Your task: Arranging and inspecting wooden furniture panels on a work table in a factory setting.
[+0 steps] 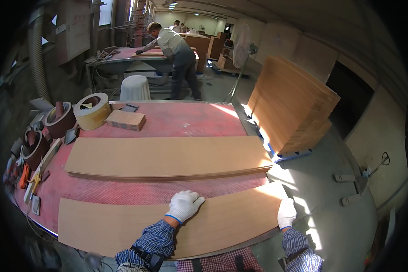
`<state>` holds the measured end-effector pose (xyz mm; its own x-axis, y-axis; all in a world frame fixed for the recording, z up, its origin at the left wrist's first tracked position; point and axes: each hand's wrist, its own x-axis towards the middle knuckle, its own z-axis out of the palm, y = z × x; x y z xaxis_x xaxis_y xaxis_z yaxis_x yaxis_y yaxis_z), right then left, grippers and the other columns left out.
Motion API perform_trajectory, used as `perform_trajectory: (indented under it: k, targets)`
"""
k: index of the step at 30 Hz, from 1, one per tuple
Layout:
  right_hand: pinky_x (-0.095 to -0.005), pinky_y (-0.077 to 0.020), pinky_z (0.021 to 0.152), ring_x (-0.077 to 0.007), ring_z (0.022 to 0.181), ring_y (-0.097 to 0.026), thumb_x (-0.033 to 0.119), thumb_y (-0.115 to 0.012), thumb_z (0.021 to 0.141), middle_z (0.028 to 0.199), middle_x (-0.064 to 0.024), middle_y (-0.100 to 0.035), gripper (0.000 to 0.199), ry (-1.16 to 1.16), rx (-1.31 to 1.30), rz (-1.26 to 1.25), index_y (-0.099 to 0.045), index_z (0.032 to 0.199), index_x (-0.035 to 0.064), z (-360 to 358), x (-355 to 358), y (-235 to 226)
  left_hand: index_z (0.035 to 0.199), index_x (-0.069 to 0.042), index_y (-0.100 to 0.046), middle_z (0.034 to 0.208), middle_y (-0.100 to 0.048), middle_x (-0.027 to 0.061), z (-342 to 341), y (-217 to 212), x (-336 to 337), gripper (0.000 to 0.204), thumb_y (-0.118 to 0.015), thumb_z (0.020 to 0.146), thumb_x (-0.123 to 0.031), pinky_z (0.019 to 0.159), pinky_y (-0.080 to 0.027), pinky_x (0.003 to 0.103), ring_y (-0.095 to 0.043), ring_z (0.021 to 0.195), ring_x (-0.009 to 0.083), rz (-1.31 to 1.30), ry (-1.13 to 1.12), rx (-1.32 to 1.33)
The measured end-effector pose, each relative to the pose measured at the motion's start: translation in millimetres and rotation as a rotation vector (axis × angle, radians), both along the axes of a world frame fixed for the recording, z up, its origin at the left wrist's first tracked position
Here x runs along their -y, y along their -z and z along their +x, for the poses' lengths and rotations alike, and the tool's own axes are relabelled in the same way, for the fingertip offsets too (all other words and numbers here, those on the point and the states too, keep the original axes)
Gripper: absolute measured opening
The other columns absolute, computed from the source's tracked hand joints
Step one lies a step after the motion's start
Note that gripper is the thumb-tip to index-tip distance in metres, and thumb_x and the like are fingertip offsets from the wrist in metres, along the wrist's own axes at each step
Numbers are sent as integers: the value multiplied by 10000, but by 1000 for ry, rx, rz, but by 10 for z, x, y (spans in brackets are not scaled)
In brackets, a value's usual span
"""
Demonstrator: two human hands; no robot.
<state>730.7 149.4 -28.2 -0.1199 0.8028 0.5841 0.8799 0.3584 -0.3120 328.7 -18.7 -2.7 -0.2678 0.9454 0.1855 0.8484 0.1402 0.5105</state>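
A long tan wooden board (113, 222) lies along the near edge of the red padded worktable (186, 120). My left hand (185, 206), in a white knit glove with a blue cuff, rests on the board's top face with its fingers stretched out. At the board's right end, my right hand (286, 214), gloved alike, grips the edge; its fingertips are partly hidden. Beyond this board, across a strip of red padding, lies a short stack of similar boards (167, 156).
Abrasive rolls (92, 111), a wood-coloured block (126, 120) and small tools (31, 186) crowd the table's left side. A tall stack of wooden panels (285, 104) stands on a blue pallet at right. Farther back, a person (174, 50) leans over another table near a stand fan (242, 47).
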Motion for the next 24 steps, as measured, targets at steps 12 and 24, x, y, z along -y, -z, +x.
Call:
perform_trajectory:
  k: [12, 24]
  targets:
    - [-479, -519, 639, -386, 709, -665, 255, -533, 982, 779, -191, -662, 180, 48, 9, -7, -572, 1001, 81, -10, 11, -10, 807, -60, -691, 854, -678, 166, 7, 11, 15, 396, -571, 936, -415, 787, -531, 457, -656, 862, 355, 33, 19, -17]
    - [-472, -523, 648, -379, 718, -670, 248, -535, 983, 790, -186, -663, 164, 20, -7, -9, -566, 1008, 89, -43, 21, -29, 822, -64, -705, 860, -685, 159, -9, 17, 24, 384, -578, 930, -410, 799, -531, 453, -657, 876, 352, 48, 20, -14]
